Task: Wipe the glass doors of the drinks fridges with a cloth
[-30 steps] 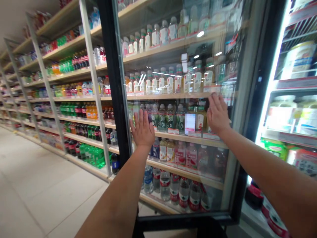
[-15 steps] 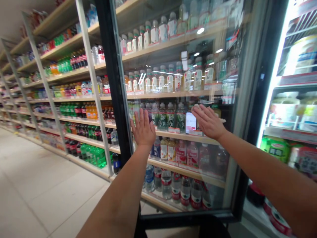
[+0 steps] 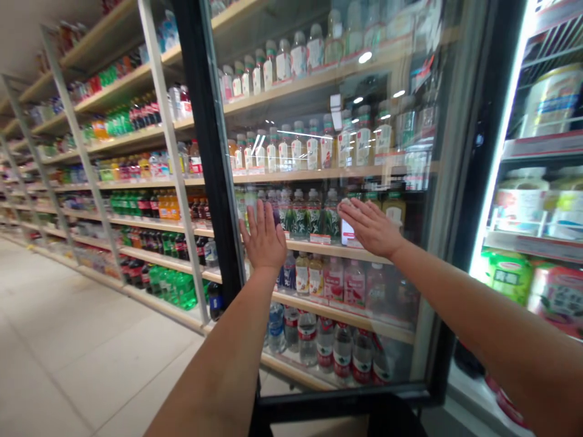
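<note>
A black-framed glass fridge door (image 3: 401, 291) stands swung open in front of me. My left hand (image 3: 263, 238) lies flat on the glass near the door's left frame, fingers stretched upward. My right hand (image 3: 371, 226) rests flat on the glass at about mid-height, fingers pointing left. Neither hand holds anything. Through the glass show wooden shelves (image 3: 319, 176) packed with rows of drink bottles (image 3: 300, 149).
The lit fridge interior (image 3: 542, 200) with packaged goods is open at the right. Long shelves of soda and juice bottles (image 3: 136, 206) run away along the aisle at left. A pale tiled floor (image 3: 68, 352) fills the lower left.
My right hand slid left and down across the glass, from the door's right side toward its middle. My left hand stayed in place. The door edge shifted slightly.
</note>
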`<state>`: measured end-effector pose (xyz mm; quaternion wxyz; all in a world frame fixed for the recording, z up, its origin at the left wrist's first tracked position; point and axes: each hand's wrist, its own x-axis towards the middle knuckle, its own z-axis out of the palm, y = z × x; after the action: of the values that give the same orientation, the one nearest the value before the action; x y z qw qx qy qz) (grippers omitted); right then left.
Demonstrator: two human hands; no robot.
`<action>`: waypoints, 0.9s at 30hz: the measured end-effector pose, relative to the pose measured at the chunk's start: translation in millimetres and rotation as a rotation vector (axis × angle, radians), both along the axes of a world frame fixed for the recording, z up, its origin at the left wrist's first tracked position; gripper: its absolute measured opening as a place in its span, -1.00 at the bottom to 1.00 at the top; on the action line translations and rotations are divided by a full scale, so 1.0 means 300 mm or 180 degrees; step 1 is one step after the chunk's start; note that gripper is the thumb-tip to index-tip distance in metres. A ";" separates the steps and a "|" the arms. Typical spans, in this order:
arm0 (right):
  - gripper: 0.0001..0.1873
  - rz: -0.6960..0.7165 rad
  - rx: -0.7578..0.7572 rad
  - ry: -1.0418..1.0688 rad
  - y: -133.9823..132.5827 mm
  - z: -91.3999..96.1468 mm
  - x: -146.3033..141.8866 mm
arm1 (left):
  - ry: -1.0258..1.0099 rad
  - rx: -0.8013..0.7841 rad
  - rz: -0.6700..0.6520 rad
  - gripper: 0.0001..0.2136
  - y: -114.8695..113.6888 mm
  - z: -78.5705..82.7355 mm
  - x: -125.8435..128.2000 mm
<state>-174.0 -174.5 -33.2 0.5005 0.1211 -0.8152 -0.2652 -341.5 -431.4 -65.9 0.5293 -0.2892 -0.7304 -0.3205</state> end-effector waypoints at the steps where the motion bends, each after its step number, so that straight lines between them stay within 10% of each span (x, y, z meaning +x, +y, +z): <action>1: -0.34 -0.0042 -0.0197 0.0226 0.008 0.028 0.001 | -0.0002 0.0017 -0.0008 -0.42 0.000 0.000 -0.001; 6: -0.33 -0.0100 -0.1137 0.1375 -0.006 0.098 -0.036 | -0.0028 0.0028 -0.0041 -0.42 0.000 0.002 0.000; 12: -0.34 0.0157 0.0343 -0.0150 -0.083 0.003 -0.067 | -0.0021 -0.0008 -0.0064 -0.42 -0.004 0.006 0.006; 18: -0.29 -0.0092 -0.1234 0.1192 -0.105 0.133 -0.094 | -0.0049 -0.0010 -0.0077 -0.42 -0.003 0.003 -0.002; 24: -0.23 0.0205 0.0190 -0.0204 -0.153 0.055 -0.123 | 0.0058 -0.0027 0.0015 -0.43 -0.003 -0.002 -0.009; 27: -0.25 0.0183 -0.0332 0.0356 -0.146 0.132 -0.135 | 0.0068 0.0003 0.0029 -0.42 -0.003 -0.005 -0.013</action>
<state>-214.4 -218.3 6.4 0.5582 0.1032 -0.7949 -0.2142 -345.3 -432.2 -67.4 0.5387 -0.2891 -0.7259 -0.3153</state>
